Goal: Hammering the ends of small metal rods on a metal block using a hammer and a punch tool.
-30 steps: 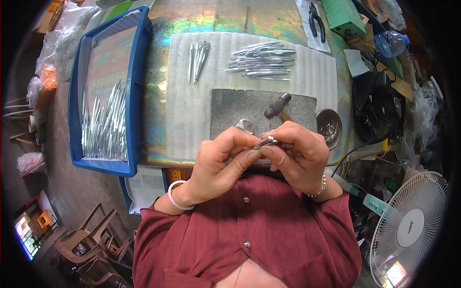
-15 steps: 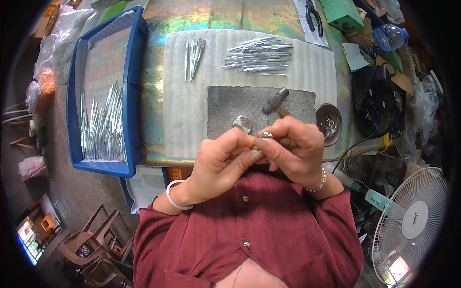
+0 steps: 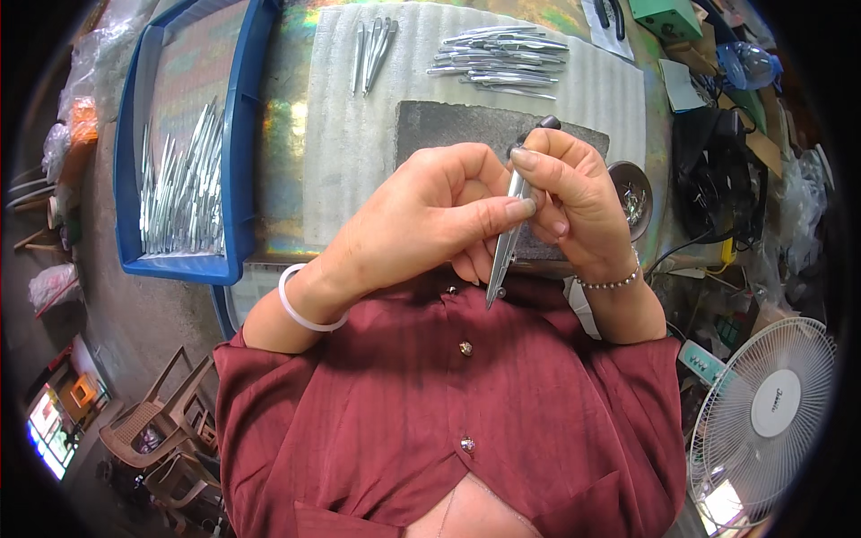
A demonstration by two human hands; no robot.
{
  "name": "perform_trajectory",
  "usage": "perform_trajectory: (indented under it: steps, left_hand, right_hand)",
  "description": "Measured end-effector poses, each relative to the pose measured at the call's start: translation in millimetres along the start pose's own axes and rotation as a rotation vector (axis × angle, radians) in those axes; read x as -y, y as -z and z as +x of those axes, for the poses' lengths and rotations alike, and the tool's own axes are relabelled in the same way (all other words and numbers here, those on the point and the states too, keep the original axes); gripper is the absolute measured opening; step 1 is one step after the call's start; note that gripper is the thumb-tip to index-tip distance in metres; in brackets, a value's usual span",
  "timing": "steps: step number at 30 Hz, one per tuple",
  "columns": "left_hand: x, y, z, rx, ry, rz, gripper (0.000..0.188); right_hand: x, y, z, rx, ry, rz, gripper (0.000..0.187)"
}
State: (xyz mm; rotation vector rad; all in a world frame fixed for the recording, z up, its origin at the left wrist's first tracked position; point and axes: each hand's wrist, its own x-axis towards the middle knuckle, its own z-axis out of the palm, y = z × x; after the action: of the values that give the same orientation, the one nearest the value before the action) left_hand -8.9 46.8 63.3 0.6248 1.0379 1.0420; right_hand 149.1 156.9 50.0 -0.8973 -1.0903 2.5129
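Observation:
Both hands are at chest height over the near edge of the table, closed round a slim silver drawing compass (image 3: 508, 235). It is tilted, its pointed end down toward my shirt, with a small round screw near the tip. My left hand (image 3: 430, 206) pinches its middle between thumb and fingers. My right hand (image 3: 574, 188) grips its upper end, which the fingers partly hide. Behind the hands lies a dark grey slab (image 3: 457, 125). A hammer (image 3: 548, 123) rests on it, mostly covered by my right hand.
Slim metal pieces lie in a pile (image 3: 502, 61) and a small group (image 3: 374, 56) on a white foam sheet (image 3: 332, 170). At left, a blue tray (image 3: 238, 152) holds many more. A bowl of small metal parts (image 3: 635, 202) stands right; a fan (image 3: 771, 412) is nearer me.
My hands have turned and come apart slightly, bringing the compass into plain sight, point downward. The view has shifted, so the table things sit higher in the picture.

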Motion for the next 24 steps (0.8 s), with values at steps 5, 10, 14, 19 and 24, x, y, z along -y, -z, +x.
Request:
perform_trajectory:
  steps: [5,10,14,19,24]
  left_hand:
    - [-1,-1,2,0.005,0.054,0.023,0.019]
    - [-1,-2,3,0.013,0.079,0.052,0.020]
    - [0,-3,4,0.028,0.097,-0.001,0.020]
    - [-3,-3,5,0.048,0.097,-0.009,0.019]
    - [-6,-1,6,0.117,0.086,0.056,0.017]
  right_hand:
    - [-3,0,-3,-0.041,-0.008,-0.003,0.018]
    - [-8,2,-6,-0.065,0.011,-0.012,0.018]
    - [-10,3,-8,-0.076,-0.005,0.016,0.017]
    - [-12,2,-10,-0.078,0.015,0.030,0.018]
    - [-16,-2,-19,-0.087,0.178,0.012,0.016]
